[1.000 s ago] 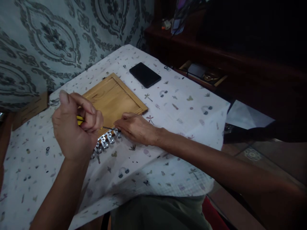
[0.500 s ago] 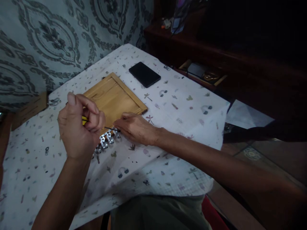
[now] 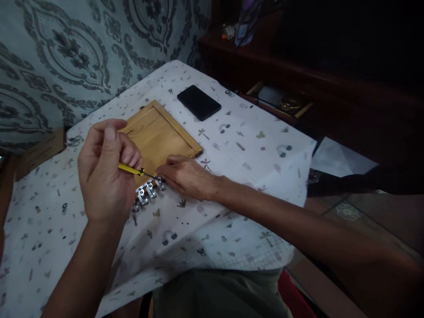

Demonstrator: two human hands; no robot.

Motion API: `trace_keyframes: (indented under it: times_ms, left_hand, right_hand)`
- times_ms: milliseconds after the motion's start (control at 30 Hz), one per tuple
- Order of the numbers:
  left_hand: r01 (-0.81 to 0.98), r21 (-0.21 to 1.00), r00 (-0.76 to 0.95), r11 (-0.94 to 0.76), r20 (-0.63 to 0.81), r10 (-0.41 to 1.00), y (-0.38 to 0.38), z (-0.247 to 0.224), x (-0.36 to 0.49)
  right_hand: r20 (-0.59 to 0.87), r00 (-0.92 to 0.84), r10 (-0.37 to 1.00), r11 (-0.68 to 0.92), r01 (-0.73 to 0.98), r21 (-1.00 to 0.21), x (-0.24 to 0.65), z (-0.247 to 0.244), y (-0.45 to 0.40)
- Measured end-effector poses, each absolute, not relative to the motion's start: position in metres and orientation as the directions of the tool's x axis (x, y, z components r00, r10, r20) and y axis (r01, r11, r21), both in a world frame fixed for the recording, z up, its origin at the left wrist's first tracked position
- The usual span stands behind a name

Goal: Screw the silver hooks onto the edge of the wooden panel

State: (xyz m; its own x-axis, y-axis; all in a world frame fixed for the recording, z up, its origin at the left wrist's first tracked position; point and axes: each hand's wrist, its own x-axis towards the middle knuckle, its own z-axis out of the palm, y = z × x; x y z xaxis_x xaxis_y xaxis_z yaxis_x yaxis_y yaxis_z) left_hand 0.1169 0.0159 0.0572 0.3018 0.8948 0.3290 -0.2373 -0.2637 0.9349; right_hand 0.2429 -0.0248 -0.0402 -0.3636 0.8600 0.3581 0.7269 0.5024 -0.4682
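Observation:
My left hand is closed round a small yellow-handled screwdriver, its thumb up. The thin dark shaft points right, its tip by the metal clips along the near edge of a wooden panel. My right hand rests at the panel's near right corner, fingers pressed together by the tip and the rightmost clip; what they grip, if anything, is hidden.
A black phone lies on the patterned tablecloth behind the panel. Cardboard stands at the left edge. Beyond the table at the right is an open drawer with things inside.
My left hand has turned and its fingers have loosened somewhat, so more of the yellow handle shows. My right hand stays at the panel's corner.

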Motion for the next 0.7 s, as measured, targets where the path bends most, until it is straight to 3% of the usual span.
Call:
trace_keyframes:
  times_ms: [300, 433, 533, 700]
  left_hand:
    - [-0.18, 0.961, 0.604, -0.212, 0.278, 0.747, 0.0213, 0.0577, 0.1121]
    - [-0.118, 0.924, 0.439, -0.364, 0.378, 0.815, 0.0181, 0.0544, 0.1148]
    - [-0.13, 0.919, 0.31, -0.371, 0.393, 0.866, 0.0146, 0.0536, 0.1185]
    - [-0.231, 0.936, 0.376, -0.265, 0.337, 0.863, 0.0197, 0.0563, 0.1189]
  right_hand:
    - [0.36, -0.37, 0.856, 0.512, 0.703, -0.494, 0.244, -0.035, -0.0248]
    - [0.365, -0.363, 0.857, 0.51, 0.7, -0.5, 0.2441, -0.037, -0.0253]
    - [0.36, -0.366, 0.858, 0.508, 0.709, -0.49, 0.2436, -0.0386, -0.0253]
    - [0.345, -0.371, 0.862, 0.504, 0.707, -0.497, 0.2432, -0.0384, -0.0251]
